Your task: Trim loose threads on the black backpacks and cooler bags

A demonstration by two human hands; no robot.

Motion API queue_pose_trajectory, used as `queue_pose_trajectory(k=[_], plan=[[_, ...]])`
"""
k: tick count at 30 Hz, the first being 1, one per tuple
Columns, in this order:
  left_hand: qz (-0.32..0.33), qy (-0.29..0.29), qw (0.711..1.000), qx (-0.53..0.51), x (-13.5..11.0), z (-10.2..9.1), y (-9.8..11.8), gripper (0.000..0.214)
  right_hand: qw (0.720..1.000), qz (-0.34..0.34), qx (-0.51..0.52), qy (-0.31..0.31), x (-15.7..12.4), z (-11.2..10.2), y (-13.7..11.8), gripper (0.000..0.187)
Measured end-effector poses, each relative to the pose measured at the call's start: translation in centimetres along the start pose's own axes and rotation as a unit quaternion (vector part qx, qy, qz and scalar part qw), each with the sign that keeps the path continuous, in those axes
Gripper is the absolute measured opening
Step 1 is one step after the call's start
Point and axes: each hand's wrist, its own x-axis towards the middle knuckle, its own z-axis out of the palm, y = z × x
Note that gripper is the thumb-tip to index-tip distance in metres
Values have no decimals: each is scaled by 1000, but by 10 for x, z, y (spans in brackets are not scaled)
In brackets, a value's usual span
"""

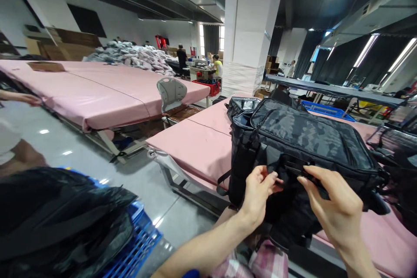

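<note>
A black bag with a dark camouflage lid (309,132) stands at the edge of a pink-covered table, right in front of me. My left hand (259,191) is at the bag's near side, thumb and fingers pinched together; what they hold is too small to make out. Close beside it, my right hand (334,202) grips a narrow dark piece (293,167) between thumb and fingers against the bag's front. Whether that piece is part of the bag cannot be seen. A black strap (223,184) hangs from the bag's left side.
Lower left, a blue plastic crate (140,234) holds black bags (55,221). Another person's hand (28,97) shows at the left edge. Beyond are a long pink table (107,91), a grey chair (171,93) and a white pillar (246,30). More dark bags (399,156) lie on the right.
</note>
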Motion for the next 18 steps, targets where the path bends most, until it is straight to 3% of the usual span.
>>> queue_pose_trajectory(k=[3,6,12,18], plan=[[-44,-79,996,-1,2,-2,12,32,999,2,30,-40,2,2,6,17],[-59,-113,992,-1,4,-6,17,31,997,-10,52,-51,3,2,9,18],[-55,-128,990,0,7,-8,17,32,997,-68,0,-48,9,13,1,17],[-76,-115,990,14,6,-9,21,27,999,-39,2,-20,4,8,10,12]])
